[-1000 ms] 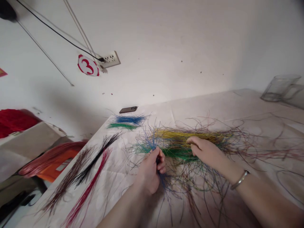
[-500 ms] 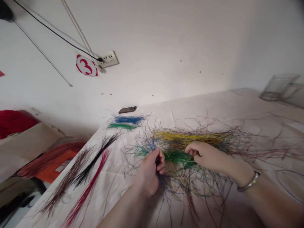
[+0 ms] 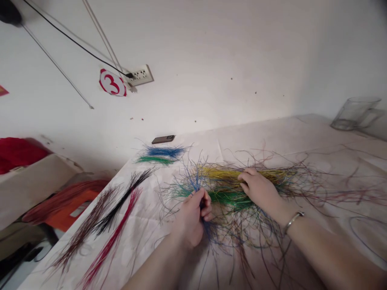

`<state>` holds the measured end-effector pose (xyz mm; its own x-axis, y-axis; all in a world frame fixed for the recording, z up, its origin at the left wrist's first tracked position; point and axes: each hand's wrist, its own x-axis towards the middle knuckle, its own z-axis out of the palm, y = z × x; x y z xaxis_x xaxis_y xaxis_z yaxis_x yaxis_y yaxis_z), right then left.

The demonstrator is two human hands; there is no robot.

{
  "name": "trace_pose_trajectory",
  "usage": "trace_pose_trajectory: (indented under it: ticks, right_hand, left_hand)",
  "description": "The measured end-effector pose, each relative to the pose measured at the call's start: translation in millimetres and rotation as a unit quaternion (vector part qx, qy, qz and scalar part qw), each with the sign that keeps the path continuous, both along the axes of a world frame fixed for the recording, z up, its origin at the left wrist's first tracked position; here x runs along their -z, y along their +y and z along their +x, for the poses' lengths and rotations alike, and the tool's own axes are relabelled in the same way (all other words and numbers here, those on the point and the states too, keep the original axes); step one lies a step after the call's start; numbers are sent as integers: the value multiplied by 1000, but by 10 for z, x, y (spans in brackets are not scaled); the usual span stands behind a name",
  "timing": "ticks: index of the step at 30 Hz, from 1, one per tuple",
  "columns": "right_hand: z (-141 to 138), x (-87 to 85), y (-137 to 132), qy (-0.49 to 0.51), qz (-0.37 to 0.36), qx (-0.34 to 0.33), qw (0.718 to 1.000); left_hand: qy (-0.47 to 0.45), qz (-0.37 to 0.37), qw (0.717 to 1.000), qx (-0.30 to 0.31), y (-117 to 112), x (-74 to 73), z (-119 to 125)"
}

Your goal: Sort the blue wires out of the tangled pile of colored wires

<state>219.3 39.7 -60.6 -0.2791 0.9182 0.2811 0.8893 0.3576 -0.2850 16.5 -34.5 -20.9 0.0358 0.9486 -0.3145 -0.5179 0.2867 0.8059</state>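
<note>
My left hand [image 3: 193, 215] is closed around a bunch of thin blue wires [image 3: 198, 181]. Their ends fan out above the fist and below it. My right hand [image 3: 261, 191] rests at the pile of yellow wires [image 3: 223, 173], thumb and fingers apart, fingertips among the strands. Green wires [image 3: 228, 198] lie in front of the yellow ones, between my two hands. Loose mixed strands [image 3: 250, 231] tangle nearer to me, below the right wrist with its metal bangle [image 3: 293, 222].
Sorted blue wires [image 3: 166, 152] and green wires [image 3: 155, 160] lie near a phone [image 3: 163, 139]. Black wires [image 3: 125, 201], red wires [image 3: 116, 237] and dark brown wires [image 3: 87, 227] lie along the left table edge. A glass mug [image 3: 352, 114] stands at the far right.
My right hand has moved up from the green wires to the yellow ones, and its thumb and fingers have spread. My left hand keeps its hold on the blue wires.
</note>
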Motion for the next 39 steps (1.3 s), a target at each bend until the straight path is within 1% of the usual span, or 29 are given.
trace_pose_trajectory:
  ticks: [3,6,14,17,22,24,27,30,34,37,39]
  right_hand:
    - [4,-28,-2,-3,1,10,1000]
    - [25,-43,-1,16,8,9,1000]
    - [47,-145,-77,136,2,4,991]
    - [16,-192,-139,169,-10,-2,986]
    - [-48,-236,-215,197,-2,-23,980]
    - [-74,-257,-239,204,-18,-35,978]
    - [-115,-288,-284,195,-65,-67,976]
    - [-152,-302,-348,152,-114,-106,976]
    - [-181,-300,-435,101,-171,-153,968]
    - [-192,-310,-463,78,-189,-168,964]
    - [-194,-316,-451,78,-184,-162,966]
  left_hand:
    - [3,-1,1000,0,3,7,1]
    - [2,-4,1000,3,1,6,0]
    - [5,-9,1000,-1,-7,1,2]
    - [5,-12,1000,-2,-7,5,3]
    - [5,-16,1000,-7,-9,-2,8]
    - [2,-13,1000,-4,-10,-9,12]
    - [1,-13,1000,0,-13,-16,16]
    - [-5,-18,1000,2,-18,-18,22]
    - [-7,-14,1000,4,-25,-23,31]
    - [-4,-12,1000,5,-28,-31,35]
    - [-4,-16,1000,6,-28,-39,36]
